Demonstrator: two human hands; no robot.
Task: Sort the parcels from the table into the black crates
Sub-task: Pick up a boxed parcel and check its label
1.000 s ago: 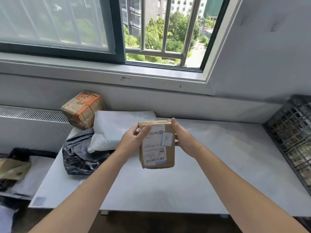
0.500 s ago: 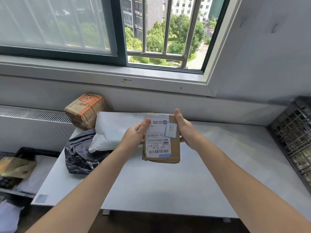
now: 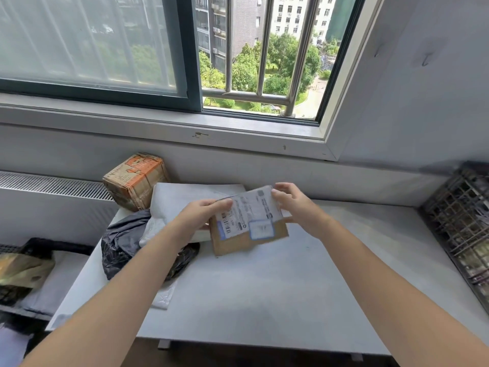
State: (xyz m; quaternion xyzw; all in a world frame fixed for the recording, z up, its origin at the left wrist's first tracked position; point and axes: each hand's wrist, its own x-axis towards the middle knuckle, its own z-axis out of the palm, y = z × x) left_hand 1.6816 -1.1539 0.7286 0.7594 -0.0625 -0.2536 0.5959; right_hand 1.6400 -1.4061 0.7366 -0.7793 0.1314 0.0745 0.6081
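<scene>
Just changed: the cardboard parcel (image 3: pixel 248 231), upright half a second ago, is now turned sideways, label up, low over the table (image 3: pixel 264 300); probably being read before crating.
Left hand (image 3: pixel 201 215): pinches its left edge, thumb on the label.
Right hand (image 3: pixel 293 205): curled fingers grip the far right corner.
Parcel: flat brown card, smooth white label.
Nearby: soft white mailer (image 3: pixel 185 197), crinkled black bag (image 3: pixel 124 239), taped box (image 3: pixel 135 178).
Black crate (image 3: pixel 460 221): open lattice, at right.
</scene>
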